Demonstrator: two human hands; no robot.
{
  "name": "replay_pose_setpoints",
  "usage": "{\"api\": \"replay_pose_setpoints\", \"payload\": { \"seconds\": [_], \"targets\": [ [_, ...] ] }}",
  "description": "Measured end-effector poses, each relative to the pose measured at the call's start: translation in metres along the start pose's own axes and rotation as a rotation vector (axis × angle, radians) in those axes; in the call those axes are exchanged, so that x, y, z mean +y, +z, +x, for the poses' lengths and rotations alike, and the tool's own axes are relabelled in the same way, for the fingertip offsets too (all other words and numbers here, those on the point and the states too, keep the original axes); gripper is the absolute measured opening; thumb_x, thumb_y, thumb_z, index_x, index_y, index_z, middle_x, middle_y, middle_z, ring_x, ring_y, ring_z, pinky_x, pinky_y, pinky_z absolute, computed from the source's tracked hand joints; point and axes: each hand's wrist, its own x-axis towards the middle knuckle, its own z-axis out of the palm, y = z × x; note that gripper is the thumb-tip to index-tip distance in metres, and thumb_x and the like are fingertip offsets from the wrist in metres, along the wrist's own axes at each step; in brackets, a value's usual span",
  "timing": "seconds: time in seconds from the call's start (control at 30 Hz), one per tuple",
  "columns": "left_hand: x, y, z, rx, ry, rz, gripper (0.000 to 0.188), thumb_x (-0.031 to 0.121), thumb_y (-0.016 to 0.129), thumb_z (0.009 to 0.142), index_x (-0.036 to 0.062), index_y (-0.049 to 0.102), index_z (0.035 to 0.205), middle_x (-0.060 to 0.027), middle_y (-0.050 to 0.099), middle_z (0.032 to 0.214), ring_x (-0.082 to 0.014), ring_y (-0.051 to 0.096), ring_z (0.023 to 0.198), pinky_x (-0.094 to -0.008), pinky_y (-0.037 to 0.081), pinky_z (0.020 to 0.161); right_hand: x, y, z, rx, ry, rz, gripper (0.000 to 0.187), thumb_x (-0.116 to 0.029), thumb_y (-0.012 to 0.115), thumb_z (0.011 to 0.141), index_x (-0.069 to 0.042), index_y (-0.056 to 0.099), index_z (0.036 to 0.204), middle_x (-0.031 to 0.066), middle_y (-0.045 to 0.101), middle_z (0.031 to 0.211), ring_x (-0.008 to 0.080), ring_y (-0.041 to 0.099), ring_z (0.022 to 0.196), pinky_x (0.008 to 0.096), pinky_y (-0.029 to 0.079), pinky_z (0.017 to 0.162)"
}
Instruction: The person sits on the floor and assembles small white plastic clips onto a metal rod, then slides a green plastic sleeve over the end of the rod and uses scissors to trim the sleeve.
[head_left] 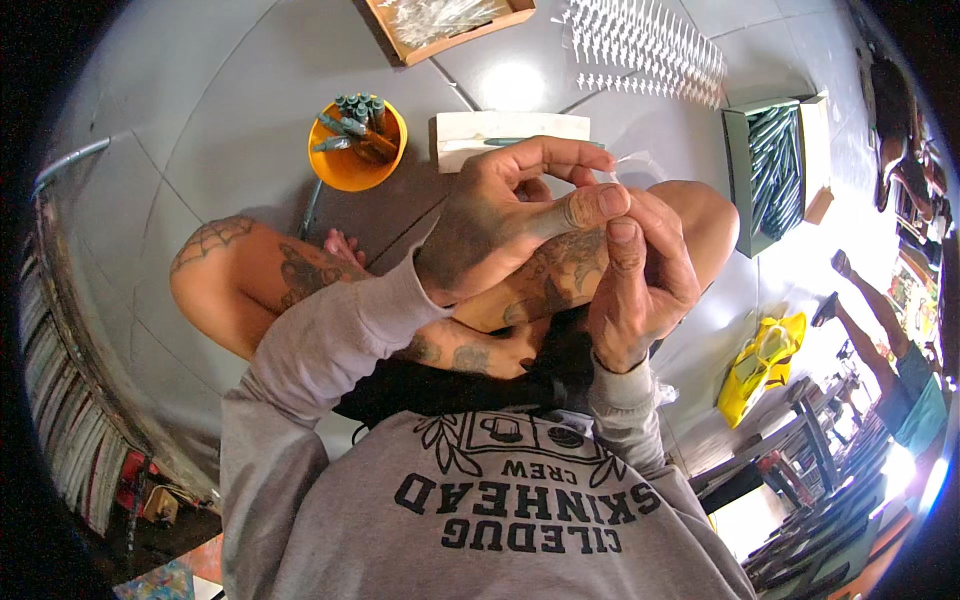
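"Left hand point(480, 225) and right hand point(645, 290) meet at the fingertips. What step is that?"

"Close finger work, I'd judge, on something small at the tips. A clear piece point(642, 158) glints just beyond the left forefinger; I can't tell whether it is held or lies on the grey floor point(200, 110) behind."

"What has each one got?"

"The left is partly curled, forefinger arched above the thumb, a narrow gap between the tips. The right has thumb and forefinger drawn nearly together beside the left thumb. Anything pinched there is too small or hidden, so I can't say what either grips."

"And what would the next move call for?"

"Steady wrists and a light pinch, probably; a thin piece could slip or bend."

"How are they posed?"

"The left slants in from the lower left, its back to the view. The right comes up steeper, thumbnail showing. Both are above the crossed legs point(235, 285)."

"Where are the pens?"

"Green pens point(358, 108) stand in a yellow cup point(350, 178), more fill a green box point(738, 190) on the right, and a single pen point(508, 141) lies on a white block point(462, 128) just past the left hand."
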Motion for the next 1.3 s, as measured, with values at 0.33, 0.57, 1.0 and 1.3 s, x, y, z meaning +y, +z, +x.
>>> {"api": "replay_pose_setpoints", "payload": {
  "seconds": [0.33, 0.57, 1.0, 1.3],
  "targets": [
    [0.006, 0.011, -0.006, 0.044, -0.085, -0.203, 0.038, 0.034, 0.07, 0.092, 0.0063, 0.062, 0.116, 0.0016, 0.06, 0.094, -0.0032, 0.05, 0.074, -0.018, 0.04, 0.061, -0.013, 0.019, -0.002, 0.239, 0.254, 0.342, 0.018, -0.007, 0.057, 0.099, 0.006, 0.061, 0.11, 0.0167, 0.066, 0.109, 0.0232, 0.065, 0.102, 0.0355, 0.052, 0.095],
    [0.015, 0.01, -0.005, 0.041, -0.045, -0.312, 0.028, 0.03, 0.071, 0.092, 0.0067, 0.064, 0.105, 0.0023, 0.059, 0.083, -0.0005, 0.047, 0.065, -0.0164, 0.036, 0.054, -0.01, 0.025, 0.003, 0.217, 0.222, 0.383, 0.016, -0.006, 0.056, 0.099, 0.005, 0.062, 0.109, 0.016, 0.066, 0.109, 0.0219, 0.065, 0.102, 0.0342, 0.053, 0.093],
    [0.014, -0.02, 0.004, 0.027, 0.411, 0.346, 0.013, 0.004, 0.075, 0.081, 0.0055, 0.066, 0.09, -0.0025, 0.065, 0.09, -0.0082, 0.06, 0.083, -0.0232, 0.048, 0.073, -0.011, -0.002, 0.016, -0.057, 0.481, 0.351, 0.015, -0.008, 0.063, 0.093, 0.005, 0.069, 0.098, 0.0081, 0.07, 0.086, 0.0111, 0.061, 0.075, 0.0235, 0.049, 0.068],
    [0.015, -0.014, 0.003, 0.027, 0.719, 0.656, 0.014, 0.006, 0.08, 0.076, 0.0067, 0.068, 0.085, -0.003, 0.066, 0.089, -0.0129, 0.063, 0.084, -0.0266, 0.049, 0.076, -0.01, -0.011, 0.014, -0.063, 0.528, 0.322, 0.008, -0.003, 0.061, 0.089, 0.003, 0.066, 0.09, 0.0056, 0.067, 0.079, 0.0085, 0.058, 0.063, 0.0214, 0.047, 0.056]
  ]
}}
